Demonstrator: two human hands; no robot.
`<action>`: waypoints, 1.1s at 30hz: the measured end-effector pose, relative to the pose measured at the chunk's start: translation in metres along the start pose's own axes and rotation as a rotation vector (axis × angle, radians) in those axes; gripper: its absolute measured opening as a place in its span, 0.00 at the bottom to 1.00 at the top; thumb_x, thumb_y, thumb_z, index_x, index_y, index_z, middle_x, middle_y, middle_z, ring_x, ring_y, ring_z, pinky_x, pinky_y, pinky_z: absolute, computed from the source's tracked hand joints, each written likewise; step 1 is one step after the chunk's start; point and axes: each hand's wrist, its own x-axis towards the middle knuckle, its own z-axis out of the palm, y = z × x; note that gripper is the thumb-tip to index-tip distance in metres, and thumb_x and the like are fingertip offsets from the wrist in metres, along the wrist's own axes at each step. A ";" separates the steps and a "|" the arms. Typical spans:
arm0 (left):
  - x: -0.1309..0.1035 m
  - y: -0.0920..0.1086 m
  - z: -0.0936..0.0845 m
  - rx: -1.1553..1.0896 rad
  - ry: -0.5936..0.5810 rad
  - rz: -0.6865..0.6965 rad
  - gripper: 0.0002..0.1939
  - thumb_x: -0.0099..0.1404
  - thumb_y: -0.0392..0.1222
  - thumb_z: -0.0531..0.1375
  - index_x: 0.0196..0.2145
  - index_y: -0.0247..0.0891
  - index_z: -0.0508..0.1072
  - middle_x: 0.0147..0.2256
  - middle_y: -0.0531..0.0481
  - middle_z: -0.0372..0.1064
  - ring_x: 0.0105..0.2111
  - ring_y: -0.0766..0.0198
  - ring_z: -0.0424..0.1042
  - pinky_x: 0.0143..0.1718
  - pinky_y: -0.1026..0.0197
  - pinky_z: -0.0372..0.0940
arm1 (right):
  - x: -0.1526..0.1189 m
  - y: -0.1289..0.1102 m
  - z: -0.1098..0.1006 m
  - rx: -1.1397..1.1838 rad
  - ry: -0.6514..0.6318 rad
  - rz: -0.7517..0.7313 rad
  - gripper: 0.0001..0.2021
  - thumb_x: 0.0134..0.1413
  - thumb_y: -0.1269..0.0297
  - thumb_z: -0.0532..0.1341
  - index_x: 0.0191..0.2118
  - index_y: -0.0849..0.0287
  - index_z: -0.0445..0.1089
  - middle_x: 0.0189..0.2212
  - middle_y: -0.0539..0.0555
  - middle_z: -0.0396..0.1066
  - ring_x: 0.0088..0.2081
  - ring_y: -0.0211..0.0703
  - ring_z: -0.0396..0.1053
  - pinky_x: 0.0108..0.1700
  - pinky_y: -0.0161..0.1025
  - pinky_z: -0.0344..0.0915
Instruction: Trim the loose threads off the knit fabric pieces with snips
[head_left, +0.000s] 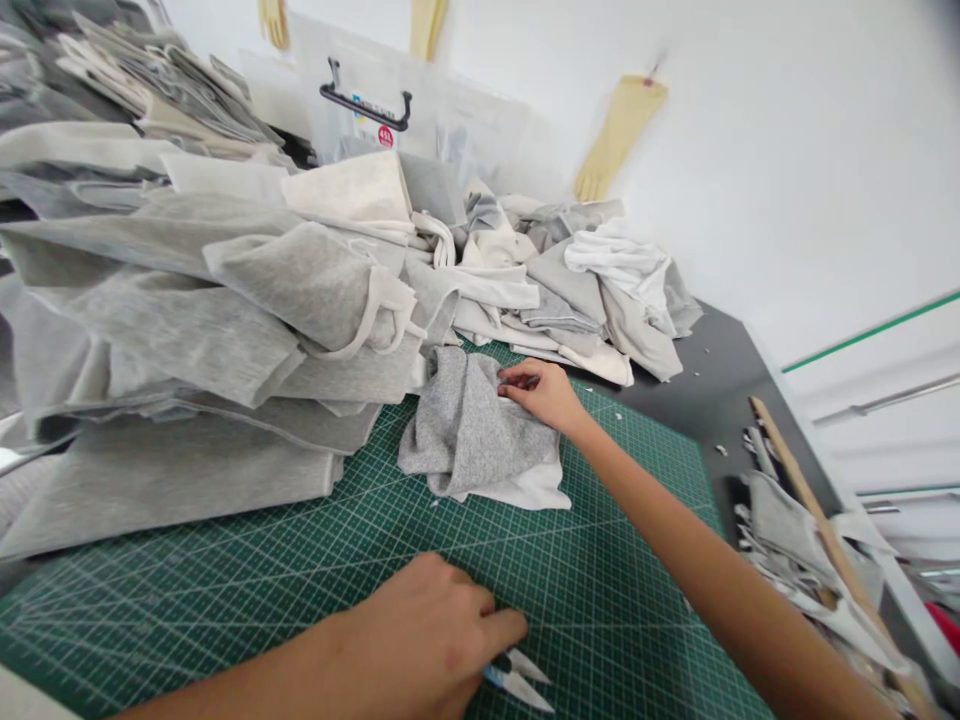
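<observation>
My right hand (534, 388) reaches up the mat and pinches the far right edge of a piece of grey fabric (472, 420). The fabric lies rumpled and folded, and a white piece of cloth (536, 487) sticks out beneath it. Closer to me, my left hand (442, 630) is closed around a small pair of thread snips (516, 680). Their two metal blades point right and stand apart, with a bit of blue handle showing; the rest is hidden under the fingers. Both hands are over the green cutting mat (375, 560).
Tall stacks of grey fabric (180, 300) fill the left side. A heap of white and grey cloth (555, 280) lies at the back, before a clear plastic box (375, 90). Scraps (787, 530) and a wooden strip (806, 490) lie right. Yellow gloves (619, 135) hang on the wall.
</observation>
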 end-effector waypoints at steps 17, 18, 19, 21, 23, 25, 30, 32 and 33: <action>-0.003 0.000 0.003 -0.054 0.037 -0.033 0.20 0.61 0.33 0.58 0.51 0.47 0.71 0.34 0.54 0.77 0.31 0.54 0.77 0.24 0.54 0.57 | -0.030 0.002 -0.018 0.137 0.123 0.147 0.12 0.53 0.56 0.68 0.32 0.62 0.81 0.31 0.57 0.81 0.31 0.42 0.75 0.36 0.39 0.69; -0.003 0.000 0.003 -0.052 0.042 -0.031 0.21 0.61 0.33 0.58 0.51 0.47 0.72 0.34 0.54 0.77 0.31 0.54 0.77 0.25 0.54 0.57 | -0.033 0.002 -0.024 0.140 0.134 0.156 0.14 0.52 0.54 0.68 0.32 0.62 0.81 0.31 0.57 0.81 0.31 0.43 0.75 0.36 0.40 0.70; -0.003 0.001 0.003 -0.049 0.047 -0.028 0.21 0.61 0.33 0.58 0.51 0.47 0.72 0.34 0.54 0.77 0.31 0.54 0.78 0.25 0.54 0.58 | -0.037 0.002 -0.030 0.138 0.146 0.164 0.15 0.52 0.52 0.68 0.32 0.62 0.81 0.31 0.58 0.81 0.31 0.43 0.75 0.36 0.40 0.70; -0.003 0.001 0.002 -0.044 0.055 -0.024 0.21 0.62 0.32 0.58 0.52 0.46 0.72 0.34 0.53 0.77 0.32 0.54 0.78 0.27 0.54 0.60 | -0.044 0.002 -0.043 0.124 0.170 0.178 0.18 0.51 0.49 0.68 0.32 0.62 0.80 0.31 0.59 0.81 0.32 0.44 0.76 0.38 0.41 0.71; -0.003 0.001 0.002 -0.043 0.057 -0.026 0.22 0.61 0.32 0.58 0.52 0.46 0.72 0.35 0.53 0.77 0.33 0.54 0.78 0.28 0.54 0.62 | -0.052 0.000 -0.059 0.094 0.192 0.193 0.20 0.51 0.46 0.67 0.32 0.62 0.80 0.32 0.59 0.81 0.33 0.45 0.76 0.38 0.42 0.72; -0.003 0.001 0.002 -0.045 0.056 -0.036 0.21 0.61 0.32 0.59 0.51 0.47 0.72 0.35 0.53 0.77 0.33 0.53 0.78 0.28 0.55 0.62 | -0.064 -0.004 -0.080 0.048 0.223 0.213 0.21 0.51 0.45 0.67 0.33 0.62 0.80 0.32 0.60 0.81 0.33 0.47 0.76 0.38 0.42 0.71; -0.003 0.000 0.002 -0.009 0.068 -0.026 0.17 0.63 0.35 0.60 0.49 0.47 0.72 0.34 0.54 0.77 0.32 0.53 0.78 0.28 0.54 0.64 | -0.134 -0.013 -0.166 -0.238 0.301 0.310 0.12 0.52 0.52 0.68 0.32 0.56 0.80 0.33 0.60 0.81 0.35 0.53 0.78 0.42 0.46 0.69; -0.003 0.001 0.002 0.012 0.065 -0.017 0.16 0.64 0.35 0.59 0.49 0.45 0.72 0.34 0.53 0.77 0.32 0.52 0.78 0.27 0.53 0.64 | -0.187 0.000 -0.206 -0.468 0.230 0.380 0.06 0.52 0.56 0.69 0.34 0.50 0.81 0.34 0.61 0.82 0.35 0.55 0.79 0.40 0.49 0.67; -0.003 0.001 0.003 0.019 0.061 -0.012 0.16 0.64 0.34 0.59 0.49 0.45 0.71 0.34 0.52 0.77 0.32 0.52 0.78 0.27 0.53 0.64 | -0.217 0.012 -0.223 -0.586 0.164 0.419 0.06 0.50 0.55 0.69 0.35 0.46 0.81 0.33 0.61 0.82 0.33 0.56 0.79 0.36 0.49 0.67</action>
